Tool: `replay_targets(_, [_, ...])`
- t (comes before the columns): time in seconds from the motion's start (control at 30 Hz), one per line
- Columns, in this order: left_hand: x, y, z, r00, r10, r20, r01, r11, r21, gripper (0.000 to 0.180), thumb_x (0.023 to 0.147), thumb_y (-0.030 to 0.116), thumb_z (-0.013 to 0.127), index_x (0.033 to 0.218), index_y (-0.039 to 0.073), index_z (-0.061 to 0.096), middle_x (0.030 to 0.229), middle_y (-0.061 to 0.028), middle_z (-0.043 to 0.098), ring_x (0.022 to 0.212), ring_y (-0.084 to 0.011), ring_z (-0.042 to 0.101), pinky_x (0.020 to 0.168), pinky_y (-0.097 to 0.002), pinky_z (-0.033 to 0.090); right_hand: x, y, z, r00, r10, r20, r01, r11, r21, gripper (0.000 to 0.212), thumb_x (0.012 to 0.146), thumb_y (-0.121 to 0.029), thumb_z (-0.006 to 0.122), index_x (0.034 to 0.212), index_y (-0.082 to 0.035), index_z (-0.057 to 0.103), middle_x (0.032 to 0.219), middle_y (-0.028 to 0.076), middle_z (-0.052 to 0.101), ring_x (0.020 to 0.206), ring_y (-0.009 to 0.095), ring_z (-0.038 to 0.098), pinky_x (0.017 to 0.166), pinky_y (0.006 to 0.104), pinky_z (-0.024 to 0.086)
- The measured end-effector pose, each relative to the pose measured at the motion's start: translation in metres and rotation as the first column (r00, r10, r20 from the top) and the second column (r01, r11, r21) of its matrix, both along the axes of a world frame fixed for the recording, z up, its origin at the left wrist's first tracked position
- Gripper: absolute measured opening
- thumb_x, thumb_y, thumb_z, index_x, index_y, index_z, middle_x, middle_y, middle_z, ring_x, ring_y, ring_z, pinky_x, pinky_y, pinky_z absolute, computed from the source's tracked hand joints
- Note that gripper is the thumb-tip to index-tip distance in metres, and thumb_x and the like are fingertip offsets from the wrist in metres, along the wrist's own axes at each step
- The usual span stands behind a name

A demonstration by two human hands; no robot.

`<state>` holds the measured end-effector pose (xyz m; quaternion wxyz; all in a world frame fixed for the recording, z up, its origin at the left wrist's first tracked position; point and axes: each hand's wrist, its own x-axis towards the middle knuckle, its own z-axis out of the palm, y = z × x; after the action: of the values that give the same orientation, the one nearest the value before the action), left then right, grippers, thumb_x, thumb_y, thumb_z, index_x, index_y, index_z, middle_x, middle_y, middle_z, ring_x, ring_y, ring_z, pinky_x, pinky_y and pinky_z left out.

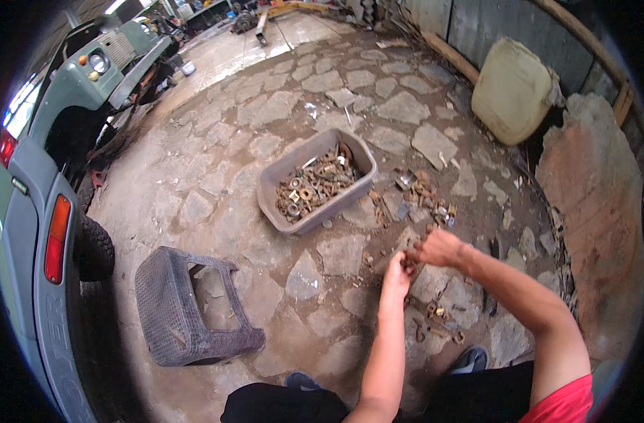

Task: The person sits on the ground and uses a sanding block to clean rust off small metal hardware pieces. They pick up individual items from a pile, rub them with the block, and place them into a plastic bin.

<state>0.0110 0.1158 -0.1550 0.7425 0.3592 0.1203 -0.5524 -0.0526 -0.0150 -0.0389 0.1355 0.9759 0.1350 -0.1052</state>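
My left hand (398, 273) and my right hand (438, 247) are close together, low over the stone floor, to the right of the plastic tub. The fingers of both are curled in; a small dark, rusty-looking bit shows by the left fingertips, too small to name. Just beyond them lies a loose pile of rusty bolts and metal parts (426, 192). Nearer my feet is a second scatter of hooks and fittings (438, 324). The grey-brown tub (271, 182) holds a heap of rusty nuts, bolts and rings (318, 182).
A dark plastic stool (165, 307) lies on its side at left. Beyond it stands a grey-green vehicle (43, 211). A yellowish plastic jerrycan (509, 92) leans by the metal wall at far right, near a rusty sheet (593, 190). The floor is uneven flagstone (322, 254).
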Motion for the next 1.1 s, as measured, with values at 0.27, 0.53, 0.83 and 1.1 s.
replay_targets(0.27, [0.043, 0.021, 0.083, 0.959, 0.266, 0.095, -0.251, 0.957, -0.145, 0.025, 0.084, 0.011, 0.059, 0.108, 0.008, 0.059, 0.064, 0.0041, 0.042, 0.055, -0.0076, 0.04, 0.07, -0.0276, 0.044, 0.004, -0.065, 0.017, 0.879, -0.461, -0.123, 0.475, 0.871, 0.125, 0.024, 0.092, -0.03, 0.052, 0.107, -0.014, 0.062, 0.08, 0.012, 0.069, 0.077, 0.032, 0.07, 0.064, 0.0465, 0.056])
replay_targets(0.53, [0.097, -0.016, 0.173, 0.803, 0.319, 0.503, -0.107, 0.908, -0.406, 0.072, 0.098, 0.031, 0.055, 0.153, 0.012, 0.013, 0.153, -0.0159, 0.031, 0.135, -0.0271, 0.04, 0.11, -0.0478, 0.034, -0.028, -0.101, 0.014, 0.771, -0.613, -0.173, 0.625, 0.781, 0.017, 0.021, 0.087, -0.017, 0.054, 0.086, -0.002, 0.069, 0.09, 0.019, 0.071, 0.088, 0.035, 0.069, 0.074, 0.0444, 0.056])
replay_targets(0.83, [-0.052, -0.015, 0.061, 0.125, -0.575, 0.809, 0.233, 0.809, 0.539, 0.044, 0.093, 0.02, 0.061, 0.131, 0.0, 0.053, 0.123, -0.02, 0.062, 0.11, -0.026, 0.062, 0.094, -0.0345, 0.046, 0.001, -0.085, 0.02, 0.759, -0.608, -0.231, 0.631, 0.775, 0.035, 0.017, 0.081, -0.015, 0.06, 0.087, -0.002, 0.07, 0.092, 0.02, 0.071, 0.089, 0.035, 0.069, 0.074, 0.0436, 0.056])
replay_targets(1.1, [-0.047, -0.005, 0.0, -0.162, -0.758, 0.631, 0.486, 0.495, 0.72, 0.036, 0.084, 0.015, 0.072, 0.12, 0.015, 0.067, 0.096, -0.0116, 0.069, 0.086, -0.0199, 0.063, 0.079, -0.036, 0.05, 0.011, -0.076, 0.038, 0.786, -0.605, -0.126, 0.618, 0.776, 0.129, 0.065, 0.082, -0.028, 0.07, 0.135, -0.015, 0.036, 0.108, 0.016, 0.065, 0.101, 0.032, 0.066, 0.079, 0.0428, 0.056])
